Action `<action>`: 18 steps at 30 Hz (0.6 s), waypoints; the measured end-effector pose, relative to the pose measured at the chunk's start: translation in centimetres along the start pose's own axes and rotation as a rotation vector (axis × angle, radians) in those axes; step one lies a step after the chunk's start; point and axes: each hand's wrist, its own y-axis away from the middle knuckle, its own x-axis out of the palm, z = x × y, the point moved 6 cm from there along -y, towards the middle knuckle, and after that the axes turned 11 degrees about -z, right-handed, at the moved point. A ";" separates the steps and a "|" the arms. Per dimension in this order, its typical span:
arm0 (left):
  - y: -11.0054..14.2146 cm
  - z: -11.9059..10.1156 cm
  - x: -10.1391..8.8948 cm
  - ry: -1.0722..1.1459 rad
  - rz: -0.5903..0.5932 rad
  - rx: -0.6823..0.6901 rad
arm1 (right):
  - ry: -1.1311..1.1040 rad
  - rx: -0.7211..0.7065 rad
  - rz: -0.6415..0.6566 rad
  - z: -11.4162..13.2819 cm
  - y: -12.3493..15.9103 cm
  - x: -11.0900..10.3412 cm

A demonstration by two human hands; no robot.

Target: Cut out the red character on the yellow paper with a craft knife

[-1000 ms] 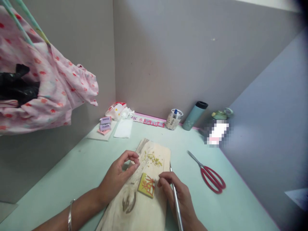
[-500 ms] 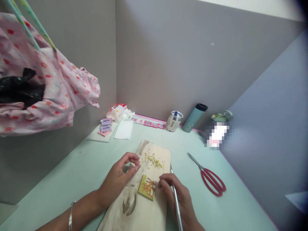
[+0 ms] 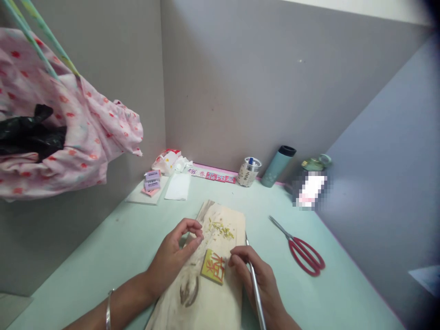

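**Steadying the small tile for the fine tool**

On the wooden board [image 3: 209,293] lies a small yellow tile [image 3: 213,266] with a red character on it, between the two hands. The left hand [image 3: 173,254] rests at the tile's 9 o'clock; its fingers [image 3: 192,241] are loosely curled, thumb and forefinger nearly meeting, holding nothing that I can make out. The right hand [image 3: 256,279] sits at the tile's 3 o'clock, fingers closed round a thin metal tool [image 3: 255,286] held like a pen, fingertips touching the tile's edge. Yellow shavings [image 3: 222,229] lie at the tile's 12 o'clock, red scissors [image 3: 304,252] on the green surface [image 3: 137,233] further right.

To work cleanly, the left hand would best press the tile flat against the board while the tool's tip moves in short, shallow strokes away from the holding fingers.

Against the frame half a second ago, both hands keep their posture; the whole view has merely shifted slightly, tile and board with it.
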 end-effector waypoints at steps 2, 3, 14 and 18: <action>0.0 0.0 0.1 -0.005 0.002 -0.001 | -0.005 0.001 0.001 0.2 -0.1 0.0; -0.1 0.0 0.1 -0.006 0.003 -0.001 | -0.004 0.001 0.003 0.2 -0.1 0.0; -0.1 0.1 0.0 0.014 0.012 -0.006 | -0.001 0.005 0.007 -0.3 0.2 0.1; 0.0 -0.1 0.0 0.016 0.007 -0.009 | 0.011 0.030 0.005 -0.3 0.1 0.2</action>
